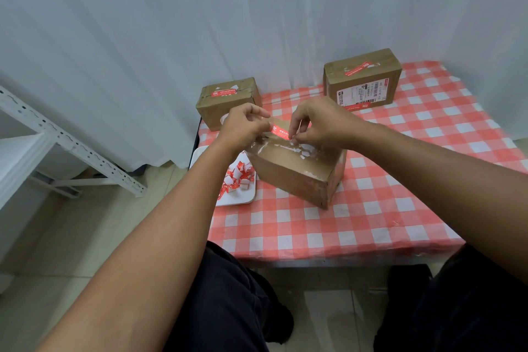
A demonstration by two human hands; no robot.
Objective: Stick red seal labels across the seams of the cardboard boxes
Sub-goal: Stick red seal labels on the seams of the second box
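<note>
— While both hands are up over the middle box [297, 168], what are they holding?
— They hold one red sticker [278, 129] between them. The left hand [243, 126] pinches its left end with curled fingers. The right hand [317, 126] pinches the right end with its fingertips.
— Where is the sticker?
— It sits just above the far top edge of the middle box, stretched between the two hands. I cannot tell if it touches the cardboard yet.
— What does that box look like?
— It is brown and turned at an angle on the table [371, 208]. Its top has shiny tape and little white torn bits of paper on it.
— What covers the table?
— A cloth with red and white squares.
— Are there other boxes?
— Yes, two. The small box [228, 106] stands at the far left corner of the table. It has a red sticker on its top. The big box [363, 80] stands at the far right, well apart from the middle one. It has a red sticker on top, a white label with a barcode on its front, and another red one low on the front.
— What is beside the middle box?
— A white tray [243, 197] lies just to its left, at the table edge. A pile of red and white paper scraps [238, 177] is in it.
— What else is there?
— A white curtain [171, 37] hangs behind, and a white metal shelf [71, 146] stands at the left
</note>
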